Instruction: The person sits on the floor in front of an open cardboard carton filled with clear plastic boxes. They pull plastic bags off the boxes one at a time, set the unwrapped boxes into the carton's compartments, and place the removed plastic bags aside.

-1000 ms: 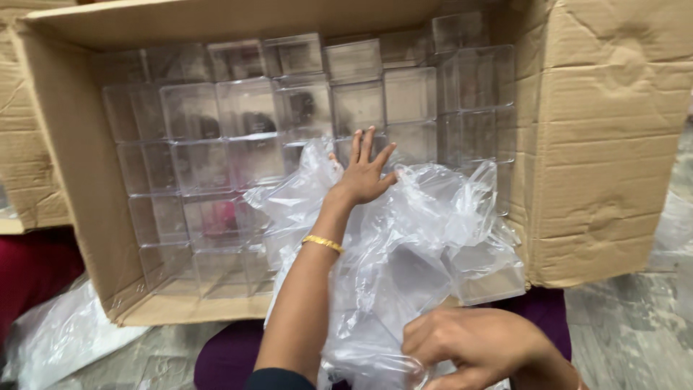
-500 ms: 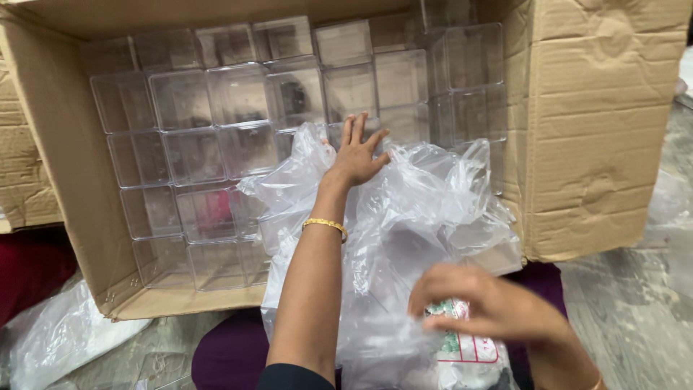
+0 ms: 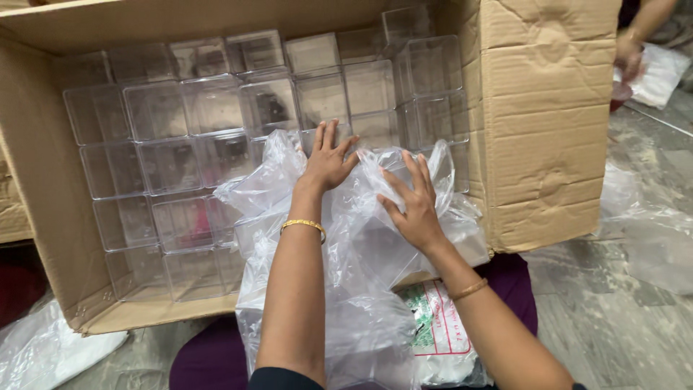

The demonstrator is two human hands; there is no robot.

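Note:
A large cardboard box [image 3: 548,123] lies on its side, filled with stacked clear plastic cube containers [image 3: 216,108]. A crumpled clear plastic bag [image 3: 361,289] spills out of the box over my lap. My left hand [image 3: 328,159] lies flat on the bag with fingers spread, a gold bangle on the wrist. My right hand [image 3: 411,202] also presses flat on the bag, just to the right of the left hand and a little nearer. Neither hand grips anything.
A printed white packet [image 3: 440,325] lies under the bag near my lap. More clear plastic lies on the stone floor at the right [image 3: 642,231] and bottom left [image 3: 43,354]. Another person's hand [image 3: 628,54] works at the top right.
My right hand has risen from near my lap and now rests flat on the bag beside my left hand. The left hand has stayed on the bag.

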